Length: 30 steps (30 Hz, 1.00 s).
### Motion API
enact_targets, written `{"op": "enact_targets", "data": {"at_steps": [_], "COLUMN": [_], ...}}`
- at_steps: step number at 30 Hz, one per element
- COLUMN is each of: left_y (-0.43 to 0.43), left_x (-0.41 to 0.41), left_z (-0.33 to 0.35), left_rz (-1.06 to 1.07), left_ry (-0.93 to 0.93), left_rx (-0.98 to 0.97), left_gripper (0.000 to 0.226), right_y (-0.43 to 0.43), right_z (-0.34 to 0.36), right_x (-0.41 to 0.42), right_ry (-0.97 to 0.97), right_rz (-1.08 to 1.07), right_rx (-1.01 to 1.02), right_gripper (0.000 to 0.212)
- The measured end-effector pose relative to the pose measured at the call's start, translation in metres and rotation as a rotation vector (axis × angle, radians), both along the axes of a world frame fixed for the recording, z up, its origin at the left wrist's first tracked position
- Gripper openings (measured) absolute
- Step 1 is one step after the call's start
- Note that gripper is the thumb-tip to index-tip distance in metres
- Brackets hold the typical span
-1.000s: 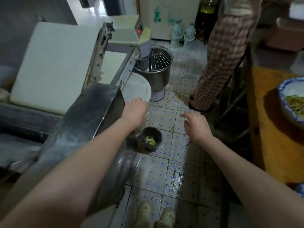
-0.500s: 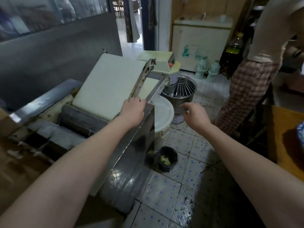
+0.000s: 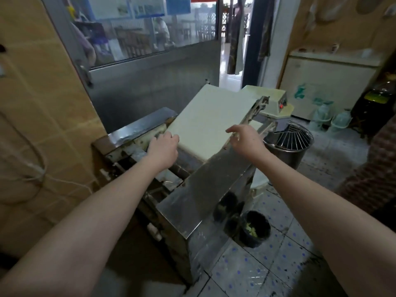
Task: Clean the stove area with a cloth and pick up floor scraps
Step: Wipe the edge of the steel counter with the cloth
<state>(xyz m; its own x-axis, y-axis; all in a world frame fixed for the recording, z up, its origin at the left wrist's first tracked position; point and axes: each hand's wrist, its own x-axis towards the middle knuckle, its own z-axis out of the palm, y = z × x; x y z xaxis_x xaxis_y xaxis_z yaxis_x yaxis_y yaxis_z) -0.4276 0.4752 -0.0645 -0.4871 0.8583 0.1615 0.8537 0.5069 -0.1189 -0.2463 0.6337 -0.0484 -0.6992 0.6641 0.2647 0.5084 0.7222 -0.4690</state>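
Observation:
Both arms reach forward over a steel dough machine (image 3: 205, 185) with a slanted white board (image 3: 212, 123) on top. My left hand (image 3: 162, 146) hovers by the board's lower left corner with fingers loosely curled and holds nothing. My right hand (image 3: 244, 140) is at the board's right edge beside the metal side rail (image 3: 255, 112), fingers relaxed and empty. No cloth is in view. A small black bin (image 3: 255, 229) holding green scraps stands on the tiled floor (image 3: 267, 269) below the machine.
A steel mixer bowl with a wire guard (image 3: 289, 142) stands behind the machine. A person in checked trousers (image 3: 372, 176) is at the right edge. A white freezer (image 3: 330, 82) sits at the back right, a glazed metal partition (image 3: 150, 67) behind, a tiled wall (image 3: 42, 125) at left.
The view has lifted from the floor toward the machine top. My left hand moved left off the machine's corner to the board's left side; my right hand rose to the board's right edge.

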Motion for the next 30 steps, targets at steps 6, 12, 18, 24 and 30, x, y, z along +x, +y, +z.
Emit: {"op": "enact_targets", "data": {"at_steps": [6,12,18,24,30], "left_y": [-0.047,-0.109,-0.147,-0.191,-0.261], "left_x": [-0.033,-0.044,-0.029,0.002,0.053], "left_z": [0.019,0.027,0.039,0.035,0.029], "left_rz": [0.184,0.506,0.704,0.902,1.104], "left_ry": [0.020,-0.073,-0.054,-0.007,-0.037], "left_rx": [0.068,0.084,0.089,0.072,0.030], "left_gripper": [0.027,0.027,0.032,0.034,0.029], "right_y": [-0.013,-0.045,-0.068,-0.105,-0.175], "right_z": [-0.001,0.013,0.029,0.025,0.007], "right_x": [-0.065,-0.124,-0.159,-0.178,-0.190], "right_ry": [0.010,-0.041,-0.058,-0.025,-0.057], "right_rz": [0.151,0.475,0.688,0.881,1.106], "right_rx": [0.014,0.134,0.225,0.279,0.332], "right_gripper": [0.030,0.031,0.036,0.031,0.036]}}
